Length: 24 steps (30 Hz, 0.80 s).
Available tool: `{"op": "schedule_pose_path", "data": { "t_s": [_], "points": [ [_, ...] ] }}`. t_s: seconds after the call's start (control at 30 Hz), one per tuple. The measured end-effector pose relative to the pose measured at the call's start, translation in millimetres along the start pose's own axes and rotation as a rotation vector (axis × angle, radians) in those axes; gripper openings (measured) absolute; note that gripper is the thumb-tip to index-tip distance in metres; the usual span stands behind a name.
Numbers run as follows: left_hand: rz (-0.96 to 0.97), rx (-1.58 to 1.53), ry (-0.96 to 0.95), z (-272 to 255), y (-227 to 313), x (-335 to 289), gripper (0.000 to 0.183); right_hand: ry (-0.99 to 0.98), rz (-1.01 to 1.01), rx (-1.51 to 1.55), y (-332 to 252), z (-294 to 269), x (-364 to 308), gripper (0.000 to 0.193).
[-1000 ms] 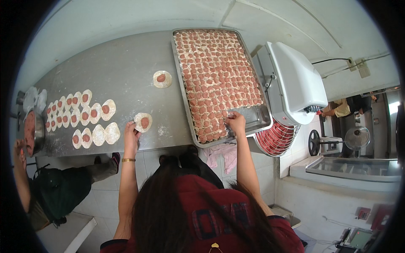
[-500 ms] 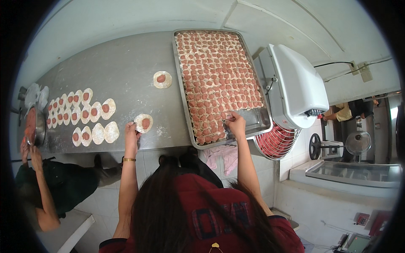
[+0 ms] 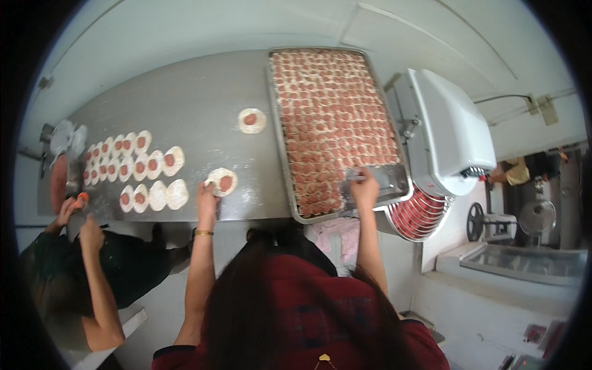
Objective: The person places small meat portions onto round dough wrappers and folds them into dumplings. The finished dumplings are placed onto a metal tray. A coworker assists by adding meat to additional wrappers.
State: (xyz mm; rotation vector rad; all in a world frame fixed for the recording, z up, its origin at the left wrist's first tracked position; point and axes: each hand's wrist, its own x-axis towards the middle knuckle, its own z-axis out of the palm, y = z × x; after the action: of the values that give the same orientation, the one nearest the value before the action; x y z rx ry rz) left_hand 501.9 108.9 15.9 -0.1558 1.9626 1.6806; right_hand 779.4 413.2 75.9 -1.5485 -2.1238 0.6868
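My left hand [image 3: 208,197] is at the near edge of the steel table, its fingers closed on the rim of a round dough wrapper [image 3: 214,175] topped with pink meat filling. My right hand [image 3: 365,189] hovers over the near right part of a large metal tray [image 3: 392,179], beside the end of the dumpling rows. Its fingers are pinched together and blurred; what is between them, if anything, cannot be made out. Tight rows of small meat-topped dumplings [image 3: 333,111] fill most of the tray. Another wrapper with filling [image 3: 251,121] lies farther back, left of the tray.
Several wrappers [image 3: 139,165], most topped with meat, lie in rows on the left of the table. There a co-worker's hands [image 3: 80,219] are beside a bowl of meat [image 3: 59,179]. A white mixer [image 3: 447,132] with a wire guard over red meat stands right of the tray.
The whole view has shifted, so the table sits farther right. My right hand has drawn slightly back from the dumpling rows. The co-worker's hands have moved apart, with something orange at one.
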Motion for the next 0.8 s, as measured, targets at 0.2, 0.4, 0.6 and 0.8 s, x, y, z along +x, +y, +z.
{"op": "schedule_pose_path", "data": {
  "t_s": [0.2, 0.4, 0.6, 0.8],
  "points": [
    [-0.047, -0.189, -0.153, 11, 16, -13, 0.037, -0.144, -0.366, 0.437, -76, 5, -23, 0.029],
    [-0.103, -0.432, -0.429, 37, 42, -50, 0.036, -0.987, 0.341, 0.966, -130, 91, -76, 0.020],
    [-0.054, 0.069, -0.371, 28, 30, -54, 0.029, -0.957, 0.407, 0.914, -119, 134, -99, 0.016],
    [0.037, 0.267, -0.318, 19, 14, -48, 0.028, -0.830, 0.215, 0.726, -110, 137, -106, 0.022]
  ]
}}
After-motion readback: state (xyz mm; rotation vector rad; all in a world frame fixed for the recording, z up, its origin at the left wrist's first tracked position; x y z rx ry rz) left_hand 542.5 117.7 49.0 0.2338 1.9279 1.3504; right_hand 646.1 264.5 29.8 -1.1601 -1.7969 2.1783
